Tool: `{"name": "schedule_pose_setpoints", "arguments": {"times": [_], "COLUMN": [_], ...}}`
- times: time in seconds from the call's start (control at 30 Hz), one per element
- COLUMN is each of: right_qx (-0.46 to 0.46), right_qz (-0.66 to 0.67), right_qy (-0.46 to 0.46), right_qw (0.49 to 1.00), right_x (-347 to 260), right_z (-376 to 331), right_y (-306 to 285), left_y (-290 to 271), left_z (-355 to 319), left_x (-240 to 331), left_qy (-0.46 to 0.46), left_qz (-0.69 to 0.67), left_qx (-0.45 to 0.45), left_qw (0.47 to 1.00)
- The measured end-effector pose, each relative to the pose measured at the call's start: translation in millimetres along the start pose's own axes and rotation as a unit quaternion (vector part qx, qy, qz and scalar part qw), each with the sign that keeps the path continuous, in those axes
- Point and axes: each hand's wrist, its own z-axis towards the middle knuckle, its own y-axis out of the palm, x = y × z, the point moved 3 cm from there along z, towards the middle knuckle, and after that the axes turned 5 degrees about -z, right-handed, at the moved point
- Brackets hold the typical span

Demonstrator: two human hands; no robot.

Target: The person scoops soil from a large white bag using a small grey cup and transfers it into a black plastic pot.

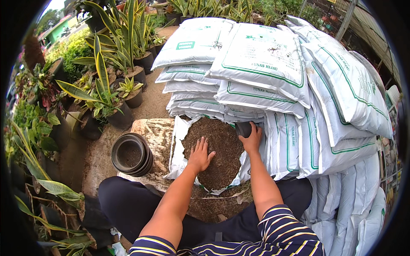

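Note:
Between my legs stands an opened white sack (178,141) filled with dark brown potting soil (218,158). My left hand (200,155) lies flat on the left part of the soil, its fingers spread and nothing in them. At the sack's far right edge, my right hand (252,138) grips a small black plant pot (243,129) by its side. The pot is tilted, and what is inside it cannot be seen. Left of the sack sits a stack of black plant pots (131,155), nested in one another; the top one looks bare inside.
White filled sacks with green stripes (262,64) are piled high behind and to the right of the open sack. Potted snake plants (117,102) and other greenery line the left side. A pale, worn slab (160,132) lies under the pot stack.

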Motion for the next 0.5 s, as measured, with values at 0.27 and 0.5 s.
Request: {"name": "schedule_pose_setpoints", "arguments": {"times": [0.27, 0.5], "right_qx": [-0.160, -0.160], "right_qz": [-0.020, -0.029], "right_qy": [-0.017, -0.144], "right_qw": [0.987, 0.976], "right_x": [-48.0, -103.3], "right_z": [-31.4, -29.0], "right_y": [38.4, -28.0], "left_y": [-44.3, -35.7], "left_z": [-8.8, 0.8], "left_x": [-11.1, 2.6], "left_qy": [0.079, 0.072], "left_qz": [0.206, 0.094], "left_qx": [0.193, 0.142], "left_qw": [0.956, 0.983]}}
